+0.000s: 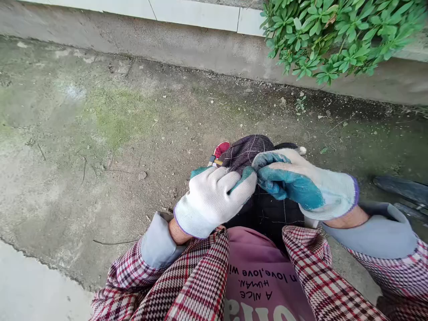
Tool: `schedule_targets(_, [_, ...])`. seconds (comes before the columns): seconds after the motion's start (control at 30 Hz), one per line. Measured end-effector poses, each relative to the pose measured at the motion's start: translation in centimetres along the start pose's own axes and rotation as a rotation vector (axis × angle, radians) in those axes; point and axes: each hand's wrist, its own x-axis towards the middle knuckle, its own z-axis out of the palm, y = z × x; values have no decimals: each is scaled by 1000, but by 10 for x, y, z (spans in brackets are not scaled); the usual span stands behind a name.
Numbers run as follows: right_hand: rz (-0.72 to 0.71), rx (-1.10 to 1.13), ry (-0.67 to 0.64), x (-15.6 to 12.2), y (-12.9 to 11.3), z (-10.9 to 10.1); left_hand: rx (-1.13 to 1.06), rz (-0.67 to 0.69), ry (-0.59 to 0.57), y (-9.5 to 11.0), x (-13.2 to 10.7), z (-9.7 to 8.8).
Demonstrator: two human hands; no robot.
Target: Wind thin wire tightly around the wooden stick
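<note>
White gloves [207, 209] with teal palms cover both hands, which meet over dark checked trousers [249, 149]: the left hand [217, 194] lies back upward with its fingers curled under, and the right hand [297, 176] comes in from the right, its fingers bunched against the left hand's thumb side. Whatever may be between their fingertips is hidden, so I cannot tell whether either is clamped on something. A small object [218, 162] with a dark end and a yellowish stretch shows just past the left hand's knuckles, on the far side, near the red shoe [221, 149]. The left hand is clearly the nearer one to it; the right hand is farther off, across the left hand. That offset seems the relation to mind: the object lies far and left of where the fingertips meet. Its dark end points left, and the visible long axis runs left to right, tipping slightly nearer at its right. Whether the left fingers grip a hidden part of it cannot be told.
</note>
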Motion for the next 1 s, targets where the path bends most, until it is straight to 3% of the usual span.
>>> schedule_targets(0.07, [65, 77, -27, 2, 1, -3, -57, -60, 15, -1, -2, 2])
schedule_targets(0.13, [20, -43, 30, -2, -2, -2, -263, -246, 25, 0, -2, 2])
schedule_targets(0.23, [-233, -428, 298, -14, -5, 4, -668, -692, 35, 4, 4, 1])
schedule_targets(0.3, [-413, -733, 445, -21, -2, 8, -885, -915, 40, 5, 9, 1])
schedule_targets(0.4, [-605, -1085, 447, -25, 3, 10, -1105, -1023, 44, 3, 13, 4])
schedule_targets(0.47, [-704, -1201, 410, -24, 5, 9, -1194, -1032, 32, 1, 13, 6])
schedule_targets(0.6, [-739, -1268, 386, -21, -3, 12, -1185, -954, 5, 1, 10, 7])
schedule_targets(0.7, [-591, -1149, 390, -16, -13, 16, -844, -734, 26, 2, 7, 3])
schedule_targets(0.77, [-421, -895, 316, -9, -16, 14, -454, -423, 30, 1, 5, 1])
schedule_targets(0.87, [-113, -330, -8, 6, -10, 1, 15, 15, 48, -3, 1, -1])
schedule_targets(0.93, [7, -32, -168, 13, -2, -8, 99, 103, 54, -6, -2, 1])
schedule_targets(1.0, [53, 65, -216, 15, 4, -13, 34, 51, 48, -6, -5, 2])
